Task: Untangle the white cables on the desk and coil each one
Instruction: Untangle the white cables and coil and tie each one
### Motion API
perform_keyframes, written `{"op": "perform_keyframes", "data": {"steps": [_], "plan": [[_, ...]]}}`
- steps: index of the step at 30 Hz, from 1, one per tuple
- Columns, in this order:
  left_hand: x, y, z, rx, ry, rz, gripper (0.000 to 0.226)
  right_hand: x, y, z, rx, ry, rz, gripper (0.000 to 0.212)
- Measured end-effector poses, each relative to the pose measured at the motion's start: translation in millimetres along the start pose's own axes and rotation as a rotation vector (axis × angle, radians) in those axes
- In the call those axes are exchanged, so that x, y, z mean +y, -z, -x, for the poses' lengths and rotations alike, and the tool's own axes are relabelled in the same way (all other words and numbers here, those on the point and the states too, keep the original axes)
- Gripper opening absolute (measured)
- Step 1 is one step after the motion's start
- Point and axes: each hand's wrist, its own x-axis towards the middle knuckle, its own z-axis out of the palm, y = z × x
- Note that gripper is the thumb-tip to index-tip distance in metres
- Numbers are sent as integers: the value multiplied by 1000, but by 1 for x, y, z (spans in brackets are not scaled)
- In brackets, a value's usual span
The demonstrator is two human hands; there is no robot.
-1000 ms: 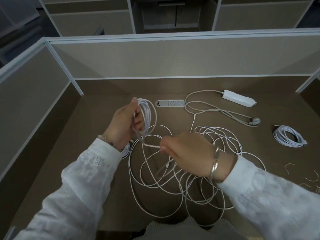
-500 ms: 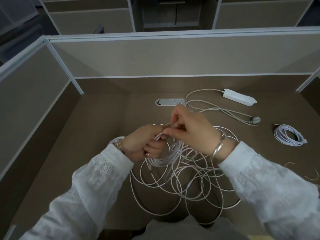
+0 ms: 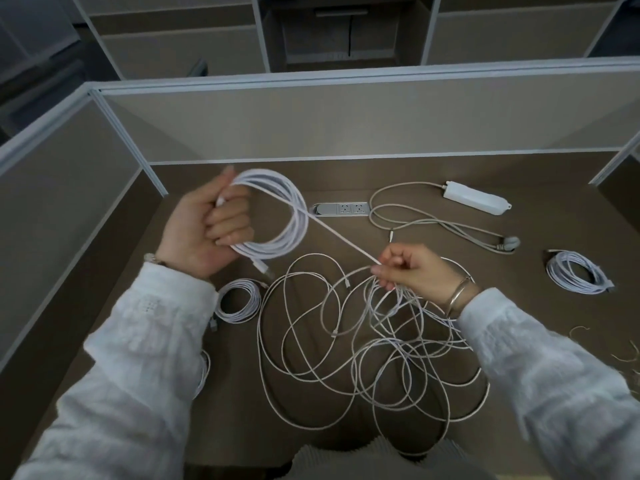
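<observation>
My left hand (image 3: 204,230) grips a coil of white cable (image 3: 287,216), held up above the desk at the left. From that coil a taut straight strand (image 3: 341,235) runs down to my right hand (image 3: 414,270), which pinches it between thumb and fingers. Below my right hand a tangle of loose white cables (image 3: 374,348) spreads over the brown desk. One finished coil (image 3: 239,301) lies under my left wrist, and a second finished coil (image 3: 578,273) lies at the far right.
A white power strip (image 3: 476,197) with its grey cord (image 3: 433,221) lies at the back right. A socket panel (image 3: 341,209) is set into the desk. Small wire ties (image 3: 620,355) lie at the right edge. Partition walls enclose the desk on three sides.
My hands were close together over the tangle; now the left hand has lifted the coil up and left, and the right has drawn away, stretching a strand taut between them.
</observation>
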Motion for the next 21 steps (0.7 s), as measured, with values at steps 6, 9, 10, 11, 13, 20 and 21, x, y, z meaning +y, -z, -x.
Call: {"op": "perform_keyframes", "data": {"steps": [6, 9, 10, 11, 13, 20, 21], "plan": [[2, -6, -2, 254, -202, -167, 50, -6, 7, 2, 149, 29, 139, 10], [-11, -12, -12, 545, -344, -404, 53, -33, 6, 7, 249, 125, 266, 9], [-16, -12, -14, 580, -358, -420, 52, -44, 6, 8, 277, 156, 283, 9], [-20, -12, -17, 604, -358, -424, 50, -55, 7, 9, 302, 184, 290, 9], [-29, -10, -21, 630, -331, -427, 48, -77, 9, 11, 353, 242, 281, 8], [-47, -18, -35, 626, -336, -544, 43, -116, 15, 17, 406, 211, -14, 10], [-48, -20, -36, 637, -356, -572, 42, -115, 16, 16, 408, 187, -35, 13]]}}
